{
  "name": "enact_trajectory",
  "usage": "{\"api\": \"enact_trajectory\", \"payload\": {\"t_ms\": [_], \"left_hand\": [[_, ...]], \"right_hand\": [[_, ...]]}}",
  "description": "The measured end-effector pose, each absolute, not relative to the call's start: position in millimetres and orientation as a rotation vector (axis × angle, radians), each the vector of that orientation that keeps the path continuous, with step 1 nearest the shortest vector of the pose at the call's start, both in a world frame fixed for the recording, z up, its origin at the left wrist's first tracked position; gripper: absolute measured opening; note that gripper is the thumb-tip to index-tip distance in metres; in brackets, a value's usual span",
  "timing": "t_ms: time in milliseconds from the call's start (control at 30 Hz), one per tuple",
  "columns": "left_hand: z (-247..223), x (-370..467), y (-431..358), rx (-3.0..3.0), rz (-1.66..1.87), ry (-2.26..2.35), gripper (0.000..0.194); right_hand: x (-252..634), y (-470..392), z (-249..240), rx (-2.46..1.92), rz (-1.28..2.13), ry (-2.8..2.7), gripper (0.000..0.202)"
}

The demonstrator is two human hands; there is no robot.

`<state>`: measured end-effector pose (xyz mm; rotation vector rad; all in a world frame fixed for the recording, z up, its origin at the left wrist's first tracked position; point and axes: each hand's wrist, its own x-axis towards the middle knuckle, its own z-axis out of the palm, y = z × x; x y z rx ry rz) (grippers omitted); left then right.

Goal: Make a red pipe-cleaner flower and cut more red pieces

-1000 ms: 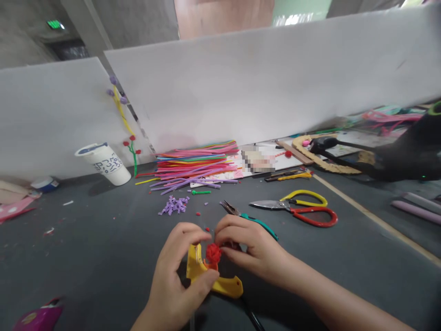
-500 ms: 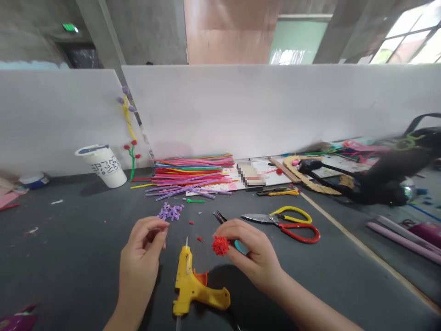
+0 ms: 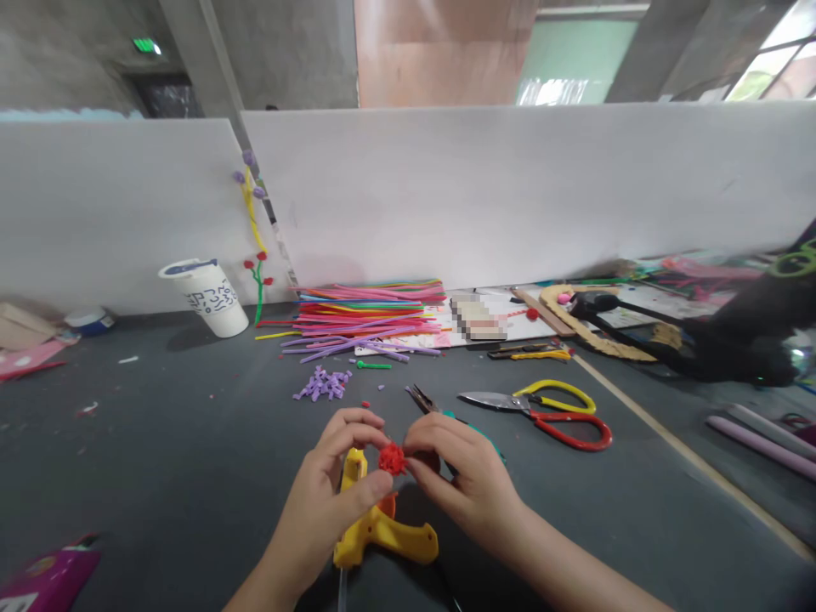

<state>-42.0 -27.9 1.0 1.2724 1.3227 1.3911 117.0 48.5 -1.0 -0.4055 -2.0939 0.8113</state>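
Observation:
A small fuzzy red pom-pom [image 3: 391, 459] sits between my two hands in the middle of the head view. My right hand [image 3: 468, 467] pinches its right side with thumb and forefinger. From the left, my left hand [image 3: 335, 489] curls round it, thumb below and fingertips above. Under the hands lies a yellow hot glue gun [image 3: 388, 537], its nozzle hidden by my left hand. Pliers with teal handles [image 3: 488, 440] lie partly behind my right hand. Just beyond the left hand is a heap of purple snippets [image 3: 324, 384].
Large scissors [image 3: 567, 416] lie to the right, near a yellow cutter [image 3: 539, 354]. Behind are a bundle of coloured pipe cleaners [image 3: 370, 314], a phone [image 3: 477, 318] and a white cup [image 3: 213, 302]. A white partition [image 3: 446, 195] closes off the back; a black lamp-like device [image 3: 733, 331] stands right.
My left hand has moved right, over the glue gun, and closed round the red pom-pom. My right hand has kept hold of it. The view has shifted slightly.

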Motion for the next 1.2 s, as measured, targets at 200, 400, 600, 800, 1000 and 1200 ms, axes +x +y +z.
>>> {"api": "enact_trajectory", "payload": {"t_ms": [200, 400, 600, 800, 1000, 1200], "left_hand": [[2.7, -43.9, -27.9, 1.272, 1.342, 1.337, 0.008], [5.3, -43.0, -28.2, 1.543, 1.283, 1.514, 0.005], [6.0, -40.0, -31.4, 1.936, 1.240, 1.770, 0.015], [2.9, -38.5, -32.3, 2.162, 1.209, 1.832, 0.020], [1.5, -45.5, -28.3, 1.927, 1.329, 1.802, 0.015], [3.7, -60.0, -22.1, 1.247, 1.641, 1.418, 0.007]], "right_hand": [[116.9, 49.3, -0.8, -0.395, 0.846, -2.117, 0.012], [120.7, 48.4, 11.4, -0.555, 1.063, -1.980, 0.016], [118.1, 45.9, 13.8, -0.639, 1.132, -1.994, 0.015], [114.5, 44.7, 11.3, -0.649, 1.150, -1.959, 0.018], [121.1, 46.6, 16.2, -0.483, 1.861, -1.557, 0.010], [132.0, 67.5, 15.6, -0.587, 1.891, -1.282, 0.014]]}}
